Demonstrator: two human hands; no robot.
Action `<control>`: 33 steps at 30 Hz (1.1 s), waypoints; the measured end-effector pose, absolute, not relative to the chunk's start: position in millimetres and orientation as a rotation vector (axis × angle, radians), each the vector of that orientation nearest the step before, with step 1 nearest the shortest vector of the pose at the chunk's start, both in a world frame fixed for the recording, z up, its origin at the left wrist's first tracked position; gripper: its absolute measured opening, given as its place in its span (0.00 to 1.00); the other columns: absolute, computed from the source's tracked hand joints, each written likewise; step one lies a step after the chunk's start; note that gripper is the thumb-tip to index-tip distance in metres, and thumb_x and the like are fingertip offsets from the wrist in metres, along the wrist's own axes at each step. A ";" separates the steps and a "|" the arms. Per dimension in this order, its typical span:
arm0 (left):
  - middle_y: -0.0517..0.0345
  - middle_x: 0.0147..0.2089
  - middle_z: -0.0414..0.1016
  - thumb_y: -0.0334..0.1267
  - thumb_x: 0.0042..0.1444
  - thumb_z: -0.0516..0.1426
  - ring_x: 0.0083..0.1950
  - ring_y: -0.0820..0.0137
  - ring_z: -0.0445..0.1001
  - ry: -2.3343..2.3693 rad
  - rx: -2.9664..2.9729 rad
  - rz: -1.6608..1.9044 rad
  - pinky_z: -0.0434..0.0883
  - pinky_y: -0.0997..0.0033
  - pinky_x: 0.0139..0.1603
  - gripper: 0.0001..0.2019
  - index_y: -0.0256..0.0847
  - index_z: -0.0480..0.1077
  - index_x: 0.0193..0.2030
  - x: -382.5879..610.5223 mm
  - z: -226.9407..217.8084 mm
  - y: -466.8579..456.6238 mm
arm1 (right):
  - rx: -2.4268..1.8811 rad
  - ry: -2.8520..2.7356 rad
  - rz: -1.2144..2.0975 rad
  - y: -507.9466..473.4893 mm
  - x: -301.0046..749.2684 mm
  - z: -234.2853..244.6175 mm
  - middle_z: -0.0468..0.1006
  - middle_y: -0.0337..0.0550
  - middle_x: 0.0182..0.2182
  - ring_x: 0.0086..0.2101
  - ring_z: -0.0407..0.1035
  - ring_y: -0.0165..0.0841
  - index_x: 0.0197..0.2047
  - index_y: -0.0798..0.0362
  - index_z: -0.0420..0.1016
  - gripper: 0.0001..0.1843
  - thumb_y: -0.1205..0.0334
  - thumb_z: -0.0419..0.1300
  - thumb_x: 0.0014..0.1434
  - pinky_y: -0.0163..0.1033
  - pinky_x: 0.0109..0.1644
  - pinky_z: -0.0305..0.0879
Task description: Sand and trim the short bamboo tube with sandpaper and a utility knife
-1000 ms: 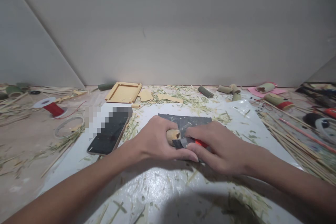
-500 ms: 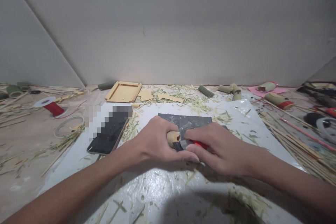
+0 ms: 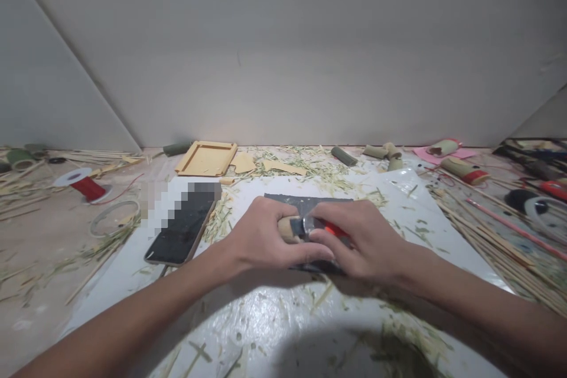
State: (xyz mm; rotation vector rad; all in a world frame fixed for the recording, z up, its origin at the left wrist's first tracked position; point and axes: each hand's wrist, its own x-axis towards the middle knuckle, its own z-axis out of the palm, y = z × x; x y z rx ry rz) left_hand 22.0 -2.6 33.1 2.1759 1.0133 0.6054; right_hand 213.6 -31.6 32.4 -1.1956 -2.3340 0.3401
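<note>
My left hand (image 3: 261, 236) is wrapped round a short pale bamboo tube (image 3: 286, 227), only its open end showing. My right hand (image 3: 358, 242) grips a red-handled knife (image 3: 330, 228), its blade (image 3: 305, 227) laid against the tube's end. Both hands rest over a dark grey sheet (image 3: 310, 204) lying on a white glossy board (image 3: 398, 201). A black phone (image 3: 181, 227) lies face up just left of my left hand.
Bamboo shavings litter the board and table. A shallow wooden tray (image 3: 206, 157) and cut bamboo pieces (image 3: 381, 152) lie at the back. Red thread spool (image 3: 84, 184) and a tape ring (image 3: 110, 215) sit left; a bundle of thin bamboo sticks (image 3: 496, 236) lies right.
The knife blade has slid left, closer over the tube's end, and both hands have edged slightly away from me. The view has shifted a little.
</note>
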 end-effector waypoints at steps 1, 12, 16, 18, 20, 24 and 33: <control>0.65 0.18 0.60 0.58 0.43 0.63 0.23 0.75 0.57 1.011 2.156 0.613 0.54 0.74 0.21 0.24 0.38 0.63 0.19 21.6 32.6 -1.9 | -1.197 -2.312 0.360 -31.6 214.1 33.4 0.66 0.36 0.21 0.22 0.57 0.27 0.28 0.53 0.64 0.16 0.53 0.50 0.63 0.34 0.28 0.47; 0.68 0.16 0.53 0.56 0.40 0.66 0.22 0.77 0.50 0.812 2.184 0.736 0.50 0.74 0.21 0.27 0.39 0.56 0.17 17.7 28.1 -0.3 | -1.048 -2.527 0.656 -35.5 212.1 42.1 0.60 0.33 0.19 0.21 0.51 0.26 0.26 0.52 0.57 0.17 0.56 0.46 0.66 0.35 0.27 0.46; 0.68 0.16 0.52 0.60 0.37 0.66 0.21 0.77 0.49 0.762 2.226 0.882 0.50 0.73 0.20 0.28 0.39 0.57 0.16 19.5 26.5 -1.1 | -0.980 -2.518 0.739 -38.1 211.5 42.5 0.59 0.33 0.19 0.21 0.50 0.26 0.26 0.52 0.57 0.16 0.58 0.46 0.66 0.34 0.27 0.46; 0.68 0.15 0.54 0.61 0.35 0.66 0.20 0.78 0.49 0.750 2.243 0.945 0.51 0.73 0.20 0.29 0.39 0.58 0.16 20.3 26.1 -1.5 | -0.946 -2.519 0.752 -39.2 211.0 43.4 0.58 0.32 0.19 0.21 0.50 0.25 0.26 0.52 0.57 0.15 0.60 0.46 0.65 0.34 0.27 0.46; 0.68 0.15 0.54 0.62 0.33 0.67 0.20 0.78 0.49 0.745 2.269 0.989 0.51 0.73 0.20 0.30 0.39 0.57 0.15 21.1 26.3 -2.3 | -0.919 -2.523 0.751 -40.4 210.3 44.4 0.58 0.32 0.20 0.21 0.50 0.25 0.26 0.52 0.58 0.15 0.61 0.47 0.65 0.34 0.27 0.45; 0.67 0.15 0.55 0.63 0.32 0.66 0.19 0.77 0.50 0.730 2.310 1.004 0.51 0.71 0.20 0.30 0.41 0.56 0.15 21.6 27.0 -4.3 | -0.931 -2.563 0.780 -42.1 208.7 46.7 0.60 0.33 0.21 0.22 0.52 0.26 0.26 0.53 0.58 0.17 0.60 0.45 0.66 0.35 0.28 0.46; 0.67 0.15 0.56 0.61 0.38 0.65 0.19 0.77 0.52 0.778 2.387 0.982 0.53 0.72 0.20 0.27 0.40 0.60 0.16 20.3 23.4 -4.3 | -1.103 -2.605 0.703 -42.0 208.8 48.3 0.62 0.34 0.21 0.22 0.52 0.27 0.27 0.52 0.57 0.17 0.58 0.44 0.67 0.36 0.28 0.45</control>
